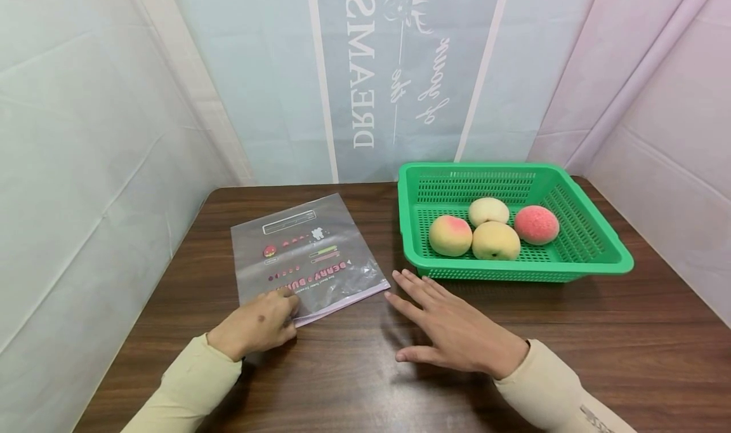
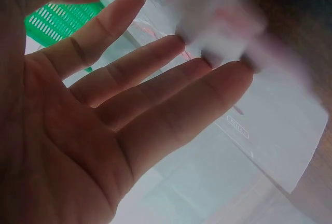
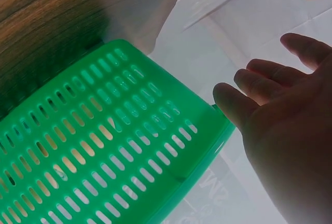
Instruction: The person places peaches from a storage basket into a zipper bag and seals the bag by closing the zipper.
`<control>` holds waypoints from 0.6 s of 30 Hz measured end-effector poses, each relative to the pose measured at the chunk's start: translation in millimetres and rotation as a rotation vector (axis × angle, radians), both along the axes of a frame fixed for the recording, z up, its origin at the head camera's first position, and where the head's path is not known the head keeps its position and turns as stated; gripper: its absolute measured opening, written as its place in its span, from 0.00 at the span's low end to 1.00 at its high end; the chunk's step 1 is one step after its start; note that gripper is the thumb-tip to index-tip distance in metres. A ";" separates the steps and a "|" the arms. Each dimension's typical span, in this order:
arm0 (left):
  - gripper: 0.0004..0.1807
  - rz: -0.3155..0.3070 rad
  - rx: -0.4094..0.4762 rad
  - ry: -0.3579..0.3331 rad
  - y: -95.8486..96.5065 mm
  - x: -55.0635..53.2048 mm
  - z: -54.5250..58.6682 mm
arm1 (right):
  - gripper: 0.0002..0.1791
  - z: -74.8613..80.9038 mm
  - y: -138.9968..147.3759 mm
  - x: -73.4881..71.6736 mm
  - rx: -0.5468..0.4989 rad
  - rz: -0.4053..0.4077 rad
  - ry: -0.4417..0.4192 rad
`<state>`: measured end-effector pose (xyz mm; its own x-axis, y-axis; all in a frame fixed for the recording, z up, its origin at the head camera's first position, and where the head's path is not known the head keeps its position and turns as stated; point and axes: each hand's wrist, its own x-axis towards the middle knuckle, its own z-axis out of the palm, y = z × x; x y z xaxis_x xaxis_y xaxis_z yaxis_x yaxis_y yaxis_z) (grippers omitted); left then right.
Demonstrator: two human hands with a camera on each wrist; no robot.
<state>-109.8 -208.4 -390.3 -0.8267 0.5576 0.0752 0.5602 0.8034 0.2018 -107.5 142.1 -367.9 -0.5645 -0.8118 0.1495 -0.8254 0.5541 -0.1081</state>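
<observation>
A clear zip bag [image 1: 308, 255] with pink and red cartoon print lies flat on the brown table, its pink zip edge towards me. My left hand [image 1: 259, 322] is at the bag's near left corner in the head view. In the left wrist view its fingers [image 2: 155, 130] are nearly straight, fingertips right at the printed plastic, the thumb apart from the index finger. My right hand [image 1: 451, 325] is spread over the table, holding nothing. Its fingertips are near the bag's right corner and the front of the green basket [image 1: 514, 266].
Inside the basket sit a pink-blushed peach [image 1: 450, 235], a yellow fruit [image 1: 495, 241], a pale fruit [image 1: 488, 212] and a red fruit [image 1: 537, 225]. Pale cloth walls [image 1: 274, 103] enclose the wooden table [image 1: 348, 369] at the back and sides.
</observation>
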 end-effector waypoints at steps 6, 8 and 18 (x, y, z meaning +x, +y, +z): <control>0.12 -0.016 0.007 0.052 -0.4 0.6 -1.7 | 0.47 -0.7 -4.0 -1.7 0.000 0.015 -0.009; 0.12 -0.018 0.006 0.066 -0.6 1.0 -1.7 | 0.47 -1.5 -5.3 -2.2 0.003 0.018 -0.012; 0.12 0.015 0.039 0.121 -1.5 3.4 1.8 | 0.47 -5.0 -14.4 -3.2 0.068 0.048 0.013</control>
<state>-106.4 -209.9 -388.5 -0.8187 0.5396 0.1961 0.5700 0.8050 0.1646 -110.7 127.7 -372.9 -0.5235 -0.8461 0.1002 -0.8520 0.5199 -0.0612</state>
